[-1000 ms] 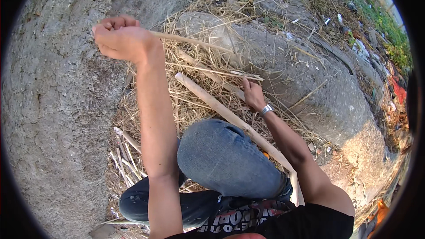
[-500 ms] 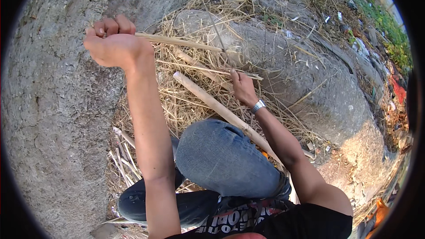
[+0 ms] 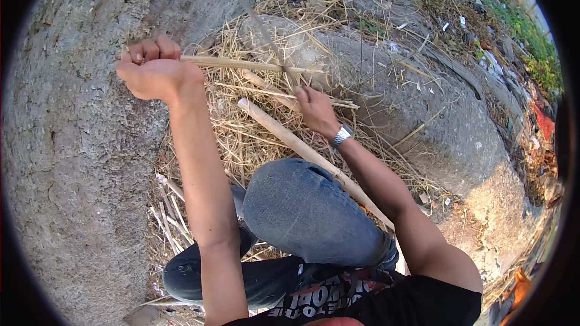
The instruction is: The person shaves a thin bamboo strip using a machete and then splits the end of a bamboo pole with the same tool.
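Note:
My left hand [image 3: 158, 69], held out at the upper left, is closed round one end of a pale split-bamboo strip [image 3: 235, 62]. The strip runs to the right over the straw. In my right hand [image 3: 317, 110], with a metal watch on its wrist, is a thin, dark-bladed knife [image 3: 272, 42]. Its blade points up and left, blurred toward the tip, and crosses the strip near its right end. The knife's handle is hidden by my fingers. Below the blade lie a thinner strip [image 3: 254, 90] and a thick peeled pole [image 3: 290, 137].
Fibrous shavings [image 3: 223, 139] cover the ground before my bent knee [image 3: 296, 211]. A large grey rock face [image 3: 78, 157] rises at the left, and a rounded boulder [image 3: 417, 108] lies at the right. More split pieces [image 3: 169, 223] lie beside the left rock. Litter and plants are farther right.
My right hand has shifted a little left, and the blade now leans further left across the strip. My left hand and the strip have dropped slightly.

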Demonstrator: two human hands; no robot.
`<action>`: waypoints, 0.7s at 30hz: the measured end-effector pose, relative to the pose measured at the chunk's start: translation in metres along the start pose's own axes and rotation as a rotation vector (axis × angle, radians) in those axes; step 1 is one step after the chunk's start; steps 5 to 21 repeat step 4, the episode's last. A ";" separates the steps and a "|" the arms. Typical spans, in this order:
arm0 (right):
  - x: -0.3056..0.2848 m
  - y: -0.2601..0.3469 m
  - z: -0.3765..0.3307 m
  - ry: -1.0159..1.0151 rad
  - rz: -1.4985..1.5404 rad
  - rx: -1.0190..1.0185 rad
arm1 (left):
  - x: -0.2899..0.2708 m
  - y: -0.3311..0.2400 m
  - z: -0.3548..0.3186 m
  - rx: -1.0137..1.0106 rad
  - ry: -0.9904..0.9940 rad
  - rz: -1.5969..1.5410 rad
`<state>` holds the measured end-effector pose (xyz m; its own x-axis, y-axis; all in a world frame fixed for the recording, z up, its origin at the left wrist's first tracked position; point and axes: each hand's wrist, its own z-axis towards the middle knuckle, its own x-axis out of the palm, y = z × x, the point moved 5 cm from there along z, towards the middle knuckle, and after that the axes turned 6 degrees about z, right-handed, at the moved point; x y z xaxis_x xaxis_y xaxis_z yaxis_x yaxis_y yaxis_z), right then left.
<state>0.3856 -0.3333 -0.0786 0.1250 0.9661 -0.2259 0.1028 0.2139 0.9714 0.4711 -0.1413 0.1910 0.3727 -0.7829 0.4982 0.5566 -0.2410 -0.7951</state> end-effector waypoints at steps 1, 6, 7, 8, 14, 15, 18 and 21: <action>-0.006 -0.044 0.000 -0.013 -0.054 0.058 | -0.008 0.005 0.003 -0.013 0.006 -0.026; -0.007 -0.102 -0.005 -0.039 0.007 0.061 | -0.024 0.009 0.007 -0.014 0.041 -0.044; -0.007 -0.102 -0.005 -0.039 0.007 0.061 | -0.024 0.009 0.007 -0.014 0.041 -0.044; -0.007 -0.102 -0.005 -0.039 0.007 0.061 | -0.024 0.009 0.007 -0.014 0.041 -0.044; -0.007 -0.102 -0.005 -0.039 0.007 0.061 | -0.024 0.009 0.007 -0.014 0.041 -0.044; -0.007 -0.102 -0.005 -0.039 0.007 0.061 | -0.024 0.009 0.007 -0.014 0.041 -0.044; -0.007 -0.102 -0.005 -0.039 0.007 0.061 | -0.024 0.009 0.007 -0.014 0.041 -0.044; -0.007 -0.102 -0.005 -0.039 0.007 0.061 | -0.024 0.009 0.007 -0.014 0.041 -0.044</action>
